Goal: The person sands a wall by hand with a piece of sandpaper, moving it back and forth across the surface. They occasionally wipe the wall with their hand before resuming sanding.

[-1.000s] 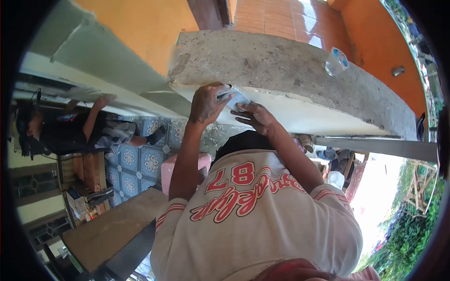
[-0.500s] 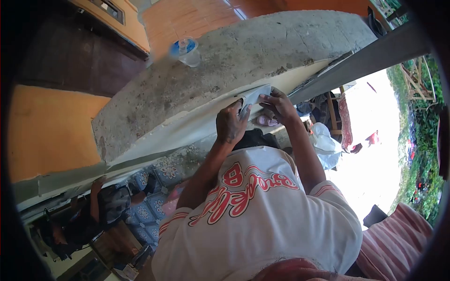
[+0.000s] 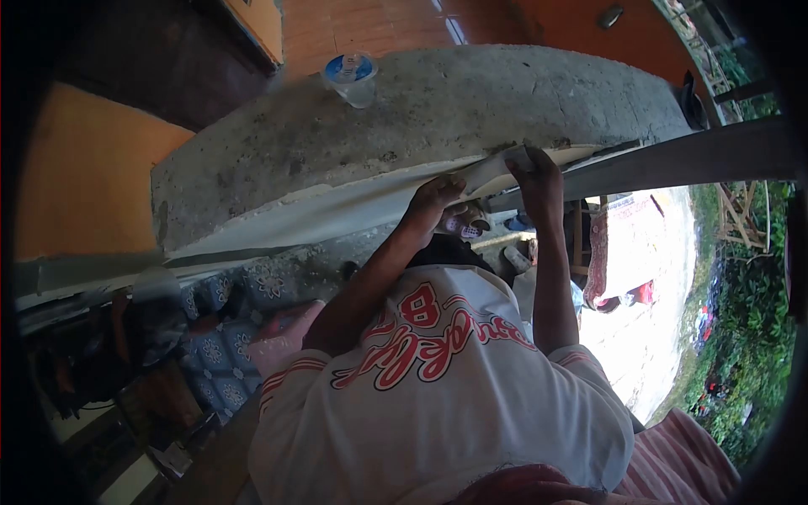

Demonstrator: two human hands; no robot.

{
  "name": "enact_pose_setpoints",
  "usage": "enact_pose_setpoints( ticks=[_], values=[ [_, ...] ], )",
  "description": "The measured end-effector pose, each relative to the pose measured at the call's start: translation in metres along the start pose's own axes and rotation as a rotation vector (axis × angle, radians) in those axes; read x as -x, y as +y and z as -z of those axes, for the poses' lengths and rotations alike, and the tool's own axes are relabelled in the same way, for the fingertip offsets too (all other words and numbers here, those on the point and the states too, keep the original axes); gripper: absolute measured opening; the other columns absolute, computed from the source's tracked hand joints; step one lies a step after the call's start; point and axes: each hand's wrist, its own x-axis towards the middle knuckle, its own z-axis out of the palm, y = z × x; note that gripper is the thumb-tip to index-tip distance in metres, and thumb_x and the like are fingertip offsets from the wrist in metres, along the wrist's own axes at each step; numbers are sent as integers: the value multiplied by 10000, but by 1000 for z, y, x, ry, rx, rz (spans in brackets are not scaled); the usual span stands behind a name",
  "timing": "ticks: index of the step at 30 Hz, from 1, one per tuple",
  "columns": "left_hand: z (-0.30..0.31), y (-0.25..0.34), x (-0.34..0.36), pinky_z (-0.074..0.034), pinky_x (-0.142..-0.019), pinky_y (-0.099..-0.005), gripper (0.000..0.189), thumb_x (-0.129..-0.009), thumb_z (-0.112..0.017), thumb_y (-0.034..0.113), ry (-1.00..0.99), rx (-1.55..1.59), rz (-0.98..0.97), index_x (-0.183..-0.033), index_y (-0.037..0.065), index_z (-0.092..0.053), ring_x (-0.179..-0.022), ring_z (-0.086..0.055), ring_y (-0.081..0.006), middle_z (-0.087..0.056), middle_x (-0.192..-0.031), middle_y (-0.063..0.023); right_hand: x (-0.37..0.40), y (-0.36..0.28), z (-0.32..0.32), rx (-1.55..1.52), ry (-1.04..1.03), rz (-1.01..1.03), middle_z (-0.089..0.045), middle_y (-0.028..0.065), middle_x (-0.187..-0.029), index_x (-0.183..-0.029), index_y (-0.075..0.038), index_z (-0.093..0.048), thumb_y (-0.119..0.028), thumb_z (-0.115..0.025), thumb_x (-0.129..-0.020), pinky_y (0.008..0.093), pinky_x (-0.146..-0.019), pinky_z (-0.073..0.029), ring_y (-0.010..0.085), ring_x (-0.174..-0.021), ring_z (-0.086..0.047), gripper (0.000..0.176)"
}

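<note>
My left hand [image 3: 435, 202] grips one end of a pale grey sheet [image 3: 490, 174], its fingers closed on the edge. At the sheet's other end, my right hand [image 3: 539, 178] pinches it between thumb and fingers. The sheet is stretched between both hands, close against the pale side face of a wall [image 3: 353, 204], just under its rough concrete top. What the sheet is made of cannot be made out.
A clear plastic cup [image 3: 353, 81] with a blue lid stands on the concrete top [image 3: 438, 105]. A dark item [image 3: 692, 101] lies at its right end. Another person [image 3: 118, 345] is at the lower left. Pink patterned sandals [image 3: 461, 225] are below my hands.
My hands have moved farther apart and the sheet is now stretched out between them. The right hand has risen toward the concrete edge. The whole view has shifted.
</note>
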Motion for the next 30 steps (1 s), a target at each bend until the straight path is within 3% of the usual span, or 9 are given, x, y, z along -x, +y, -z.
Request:
enact_pose_setpoints(
  ticks=[5,7,15,17,18,21,25,28,30],
  values=[
    [58,14,48,-452,-976,-387,448,-915,-655,350,-15,160,-65,-1224,42,-552,-1115,-554,-178,-578,-1179,-67,23,-48,-37,44,-73,48,-670,213,-1126,-1189,57,-620,-236,-739,-821,353,-818,-514,277,-949,-676,485],
    [85,22,70,-504,-880,-305,429,-921,-657,332,38,104,-100,-1211,33,-553,-1007,-607,-151,-616,-1082,-52,40,-78,-69,82,-191,151,-683,204,-1091,-1155,46,-641,-234,-726,-838,347,-807,-518,288,-936,-683,431],
    [233,31,170,-476,-898,-302,514,-873,-714,356,301,264,-250,-1214,-4,-575,-926,-605,-156,-621,-1045,-50,108,-189,-213,0,-282,316,-691,215,-1040,-1142,11,-659,-223,-710,-855,368,-785,-535,283,-947,-692,374],
    [270,38,200,-472,-896,-297,462,-860,-730,328,326,249,-332,-1164,-1,-616,-903,-608,-140,-644,-1009,-41,127,-212,-237,63,-402,253,-688,166,-873,-1052,64,-641,-193,-707,-874,300,-704,-489,134,-765,-608,320],
    [289,39,216,-478,-868,-284,418,-860,-731,283,383,223,-354,-1153,2,-631,-903,-611,-126,-659,-972,-32,140,-218,-255,-108,-446,327,-664,119,-779,-1016,57,-635,-198,-679,-896,281,-670,-467,105,-734,-568,285],
    [328,57,261,-486,-819,-270,381,-858,-732,229,586,201,-484,-1135,-13,-634,-887,-617,-123,-664,-970,-35,159,-235,-304,-158,-713,265,-684,116,-820,-1038,63,-640,-222,-632,-934,292,-710,-493,113,-776,-616,303],
    [360,95,317,-495,-813,-276,342,-846,-738,184,793,-118,-606,-1099,-26,-640,-900,-628,-136,-673,-978,-68,167,-238,-366,-320,-913,188,-690,113,-921,-1097,51,-634,-226,-612,-950,307,-783,-517,154,-887,-664,315],
    [362,122,332,-505,-836,-361,378,-846,-727,253,1026,-650,-619,-1060,-47,-644,-955,-666,-234,-692,-991,-160,169,-248,-383,-703,-1191,-235,-640,103,-1122,-1220,30,-561,-266,-630,-942,330,-898,-498,207,-1059,-640,412],
    [348,138,333,-507,-833,-372,369,-848,-718,265,988,-822,-591,-1043,-41,-648,-952,-670,-267,-689,-996,-181,166,-249,-385,-742,-1202,-268,-628,104,-1137,-1223,25,-552,-268,-632,-941,349,-918,-487,219,-1094,-623,415]
  ],
)
